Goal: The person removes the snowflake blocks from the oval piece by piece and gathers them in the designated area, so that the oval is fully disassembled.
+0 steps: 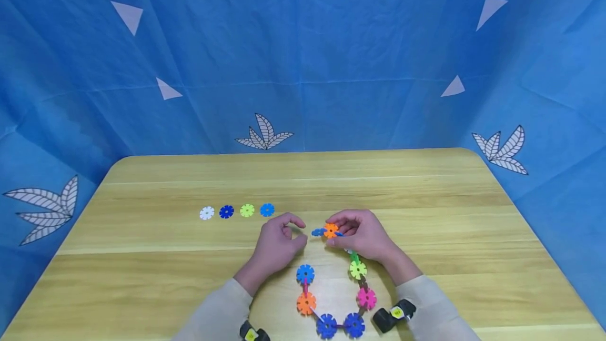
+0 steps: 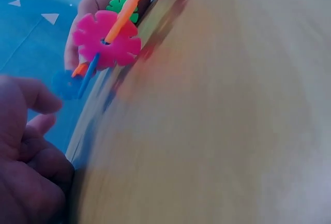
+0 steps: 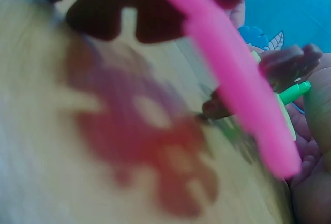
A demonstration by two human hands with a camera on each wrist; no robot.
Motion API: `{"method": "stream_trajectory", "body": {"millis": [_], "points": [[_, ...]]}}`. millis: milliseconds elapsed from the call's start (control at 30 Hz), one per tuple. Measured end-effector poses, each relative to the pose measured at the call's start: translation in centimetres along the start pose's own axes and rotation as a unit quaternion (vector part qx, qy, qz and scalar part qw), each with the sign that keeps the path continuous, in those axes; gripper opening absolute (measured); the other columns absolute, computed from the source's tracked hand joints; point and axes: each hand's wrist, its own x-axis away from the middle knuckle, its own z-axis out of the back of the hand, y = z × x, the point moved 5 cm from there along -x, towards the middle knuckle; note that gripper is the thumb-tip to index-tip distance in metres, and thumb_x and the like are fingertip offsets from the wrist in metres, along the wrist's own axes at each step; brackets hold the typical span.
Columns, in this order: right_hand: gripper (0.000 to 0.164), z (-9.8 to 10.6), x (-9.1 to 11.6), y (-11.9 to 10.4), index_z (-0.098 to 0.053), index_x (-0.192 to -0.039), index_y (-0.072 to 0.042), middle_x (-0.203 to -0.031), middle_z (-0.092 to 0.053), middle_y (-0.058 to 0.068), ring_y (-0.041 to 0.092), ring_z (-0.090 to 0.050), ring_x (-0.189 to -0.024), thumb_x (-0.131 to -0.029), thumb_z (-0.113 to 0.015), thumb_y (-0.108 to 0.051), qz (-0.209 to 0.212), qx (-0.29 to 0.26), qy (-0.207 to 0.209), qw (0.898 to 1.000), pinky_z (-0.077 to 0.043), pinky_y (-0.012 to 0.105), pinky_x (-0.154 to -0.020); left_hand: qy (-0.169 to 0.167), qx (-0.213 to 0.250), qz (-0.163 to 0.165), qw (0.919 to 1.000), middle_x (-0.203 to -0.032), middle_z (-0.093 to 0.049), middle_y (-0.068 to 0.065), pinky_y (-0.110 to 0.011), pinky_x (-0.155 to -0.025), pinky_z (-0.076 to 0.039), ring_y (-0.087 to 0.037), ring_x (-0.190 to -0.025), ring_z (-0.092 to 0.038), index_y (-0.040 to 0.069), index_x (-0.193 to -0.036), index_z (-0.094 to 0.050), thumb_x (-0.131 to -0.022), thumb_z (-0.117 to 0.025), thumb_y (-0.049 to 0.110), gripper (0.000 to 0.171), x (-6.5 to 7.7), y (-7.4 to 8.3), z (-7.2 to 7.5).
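A curved chain of interlocking plastic flower discs lies in front of me, with pink, lime and dark blue discs slotted edge to edge. My right hand holds the chain's far end between thumb and fingers, by an orange disc and a blue disc at its edge. Another blue disc juts from the orange one toward my left hand. That hand has its thumb and forefinger bent and apart, with nothing between them. At the chain's near-left end is a light blue disc.
Left of the hands, a row of loose discs lies on the wooden table: white, dark blue, lime and light blue. A blue patterned curtain hangs behind the table.
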Motion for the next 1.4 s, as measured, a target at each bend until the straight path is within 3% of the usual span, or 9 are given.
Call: {"method": "stream_trajectory", "body": {"millis": [67,233,500,700,833,1033,1200,1400], "points": [[0.035,0.1,0.2,-1.0,-0.072,-0.107,0.002,-0.092,-0.069,0.010,0.027,-0.062,-0.081,-0.075,-0.086,-0.001,0.001,-0.002,-0.001,1.000,-0.053,0.031,-0.072,-0.011,0.002,-0.008,0.9999,-0.051,-0.035,0.005,-0.022,-0.041,-0.027,-0.010,-0.043,-0.031,0.009,-0.099,-0.071,-0.082,-0.070,0.003,0.018,-0.2,0.2,-0.4],[0.035,0.0,0.2,-1.0,-0.072,-0.106,0.003,-0.091,-0.068,0.012,0.027,-0.062,-0.079,-0.075,-0.086,0.001,0.004,-0.006,-0.003,1.000,-0.053,0.030,-0.070,-0.020,-0.004,-0.034,0.9992,-0.049,-0.035,0.006,-0.022,-0.041,-0.026,-0.008,-0.042,-0.031,0.011,-0.093,-0.074,-0.082,-0.071,0.002,0.014,-0.5,0.6,-1.3],[0.037,-0.2,-0.6,2.4,-0.074,-0.107,-0.004,-0.090,-0.068,0.005,0.024,-0.061,-0.078,-0.074,-0.089,-0.006,0.011,-0.001,0.001,1.000,-0.053,0.029,-0.069,-0.010,-0.047,-0.029,0.9984,-0.048,-0.038,0.006,-0.022,-0.039,-0.024,-0.008,-0.040,-0.032,0.011,-0.089,-0.074,-0.086,-0.072,0.005,0.008,-0.7,0.9,-2.4],[0.039,0.0,-0.5,2.6,-0.076,-0.108,-0.008,-0.088,-0.069,0.003,0.022,-0.062,-0.077,-0.072,-0.091,-0.010,0.022,-0.001,0.003,1.000,-0.053,0.030,-0.068,-0.009,-0.074,-0.033,0.9967,-0.047,-0.037,0.007,-0.021,-0.040,-0.025,-0.007,-0.039,-0.032,0.010,-0.091,-0.074,-0.086,-0.071,0.006,0.007,-0.8,1.0,-2.9],[0.035,-0.2,-0.4,1.6,-0.076,-0.107,-0.004,-0.086,-0.070,0.005,0.023,-0.061,-0.075,-0.074,-0.087,-0.004,0.017,0.007,-0.001,1.000,-0.052,0.030,-0.067,-0.001,-0.079,-0.043,0.9960,-0.047,-0.038,0.008,-0.021,-0.040,-0.026,-0.006,-0.040,-0.032,0.010,-0.089,-0.073,-0.085,-0.071,0.005,0.007,-0.7,1.1,-2.8],[0.030,-0.1,-0.4,-0.2,-0.073,-0.108,0.004,-0.088,-0.069,0.012,0.026,-0.060,-0.075,-0.079,-0.081,0.003,0.003,0.006,0.005,1.000,-0.051,0.029,-0.067,0.054,-0.053,-0.054,0.9957,-0.047,-0.037,0.008,-0.021,-0.042,-0.027,-0.006,-0.041,-0.032,0.009,-0.082,-0.073,-0.082,-0.072,0.002,0.008,-0.4,1.1,-1.8],[0.033,0.1,-0.6,1.7,-0.074,-0.111,0.000,-0.090,-0.070,0.008,0.024,-0.060,-0.077,-0.080,-0.082,-0.001,-0.005,-0.005,0.012,1.000,-0.051,0.029,-0.067,0.046,-0.035,-0.052,0.9970,-0.048,-0.040,0.007,-0.021,-0.042,-0.028,-0.006,-0.042,-0.034,0.007,-0.085,-0.073,-0.082,-0.070,0.001,0.007,-0.4,1.0,-1.7],[0.036,-0.1,-0.8,2.9,-0.076,-0.112,-0.007,-0.093,-0.070,0.003,0.023,-0.061,-0.079,-0.078,-0.086,-0.012,0.008,-0.004,0.009,1.000,-0.052,0.032,-0.071,0.047,-0.017,-0.020,0.9985,-0.051,-0.041,0.005,-0.021,-0.044,-0.030,-0.008,-0.044,-0.036,0.008,-0.088,-0.071,-0.084,-0.070,0.002,0.007,-0.4,0.4,-1.2]]}}
